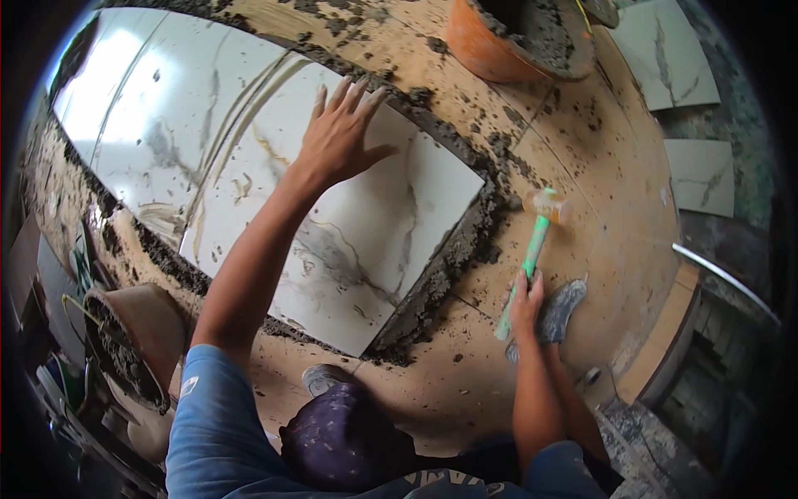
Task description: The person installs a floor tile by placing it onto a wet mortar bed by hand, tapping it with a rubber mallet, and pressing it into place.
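My left hand point(339, 137) is open, fingers spread, over the far edge of a large white marble-veined tile point(366, 241); it seems to rest there. Beneath the tile, grey wet mortar point(436, 303) sticks out along its right and far edges. Another veined tile point(154, 116) adjoins it on the left, with mortar smears near the joint. Closed round a green handle, my right hand point(525, 306) grips a mallet point(536, 241). The mallet's orange-tinted head points away from me, above the tan floor right of the tile.
An orange bucket of mortar point(474, 46) stands at the far right. A second mortar bucket point(162, 333) is tilted at the left. Two veined tile pieces point(665, 58) point(702, 175) lie farther right. Crumbs of mortar dot the tan floor point(615, 241). My shoe point(324, 378) is near the tile.
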Motion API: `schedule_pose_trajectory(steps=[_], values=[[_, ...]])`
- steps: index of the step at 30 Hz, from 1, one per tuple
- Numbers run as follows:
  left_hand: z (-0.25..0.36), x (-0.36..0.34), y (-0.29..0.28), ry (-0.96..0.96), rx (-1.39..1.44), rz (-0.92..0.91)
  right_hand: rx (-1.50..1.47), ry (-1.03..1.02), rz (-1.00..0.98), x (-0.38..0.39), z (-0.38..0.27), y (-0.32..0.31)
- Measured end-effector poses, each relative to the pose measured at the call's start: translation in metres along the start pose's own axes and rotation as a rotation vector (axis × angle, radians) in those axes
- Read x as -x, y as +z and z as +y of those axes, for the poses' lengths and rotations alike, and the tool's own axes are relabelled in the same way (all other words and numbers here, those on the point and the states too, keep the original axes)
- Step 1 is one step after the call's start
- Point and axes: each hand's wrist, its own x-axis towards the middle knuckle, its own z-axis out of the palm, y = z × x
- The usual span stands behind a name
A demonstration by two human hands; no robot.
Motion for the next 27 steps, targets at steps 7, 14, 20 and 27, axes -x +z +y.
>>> schedule_pose_trajectory(steps=[7,14,20,27], values=[[0.006,0.03,0.007,0.047,-0.023,-0.162,-0.119,0.137,0.019,-0.051,0.028,-0.023],[-0.001,0.022,-0.062,0.273,-0.15,-0.239,0.76,0.037,0.164,-0.073,0.009,-0.032],[0.078,0.02,-0.216,0.167,0.158,-0.198,0.878,-0.144,-0.06,-0.099,-0.093,-0.062],[0.227,0.049,-0.35,-0.054,0.263,-0.094,0.453,-0.478,-0.44,-0.034,-0.338,-0.108]])
